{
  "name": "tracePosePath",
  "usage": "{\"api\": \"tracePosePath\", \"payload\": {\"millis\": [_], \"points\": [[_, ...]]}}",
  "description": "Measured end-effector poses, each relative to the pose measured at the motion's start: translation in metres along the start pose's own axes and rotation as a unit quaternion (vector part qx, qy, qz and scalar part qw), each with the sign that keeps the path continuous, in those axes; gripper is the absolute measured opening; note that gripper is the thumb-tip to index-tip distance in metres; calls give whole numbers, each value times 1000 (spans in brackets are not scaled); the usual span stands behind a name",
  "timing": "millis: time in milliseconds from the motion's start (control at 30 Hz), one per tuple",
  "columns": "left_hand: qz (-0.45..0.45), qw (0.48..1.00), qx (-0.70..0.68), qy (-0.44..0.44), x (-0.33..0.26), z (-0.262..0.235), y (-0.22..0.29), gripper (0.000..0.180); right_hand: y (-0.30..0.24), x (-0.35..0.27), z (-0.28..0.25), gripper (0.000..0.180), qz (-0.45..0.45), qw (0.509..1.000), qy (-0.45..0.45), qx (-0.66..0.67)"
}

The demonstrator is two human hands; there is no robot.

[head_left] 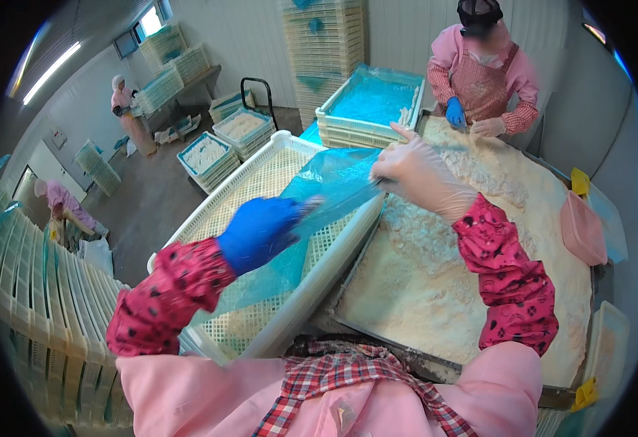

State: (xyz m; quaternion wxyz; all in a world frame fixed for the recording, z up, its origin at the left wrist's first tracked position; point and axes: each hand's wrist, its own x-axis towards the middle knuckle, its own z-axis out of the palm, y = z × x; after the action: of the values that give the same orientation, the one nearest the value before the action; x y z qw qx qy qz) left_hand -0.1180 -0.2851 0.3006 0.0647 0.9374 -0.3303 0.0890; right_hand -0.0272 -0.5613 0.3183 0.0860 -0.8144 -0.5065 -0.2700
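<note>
A thin blue plastic sheet (333,178) is stretched between my two hands, over a large cream mesh crate (221,189) in front of me. My left hand (259,231), in a blue glove, is closed on the sheet's near side. In a thin whitish glove, my right hand (419,176) pinches its far right corner, with the index finger raised. Part of the sheet hangs down over the crate's mesh floor. Right of the crate, a wide table (399,288) carries a thick layer of off-white powder, with clumps in its middle.
Across the powder table stands a co-worker (483,80), hands low over it. A blue-lined crate stack (366,98) stands beyond my crate. A pink basket (583,229) sits at the table's right. Nested crates (57,313) line the left; filled crates (206,156) stand on the floor.
</note>
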Motion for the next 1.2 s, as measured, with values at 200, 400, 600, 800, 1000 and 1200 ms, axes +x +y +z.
{"api": "tracePosePath", "payload": {"millis": [200, 400, 600, 800, 1000, 1200], "points": [[-97, 993, 10, -62, -94, -16, -150, 13, 55, 66, 11, 7, 97, 992, -72, -39], [-154, 787, 471, 368, -114, -200, -199, 9, 61, 183, -63, 14, 9, 834, 464, -298], [-230, 783, 502, 286, -240, -141, -155, 25, 30, 159, 2, 16, -52, 890, 393, -225], [-234, 822, 475, 207, -263, -74, -131, 28, 74, 141, 108, 12, 43, 963, 265, -26], [-252, 862, 385, 214, -277, -16, -87, 24, 89, 113, 169, 12, 150, 929, 339, -6], [-233, 924, 304, -13, -286, 19, -46, 29, 99, 65, 200, 15, 66, 993, 93, -23]]}}
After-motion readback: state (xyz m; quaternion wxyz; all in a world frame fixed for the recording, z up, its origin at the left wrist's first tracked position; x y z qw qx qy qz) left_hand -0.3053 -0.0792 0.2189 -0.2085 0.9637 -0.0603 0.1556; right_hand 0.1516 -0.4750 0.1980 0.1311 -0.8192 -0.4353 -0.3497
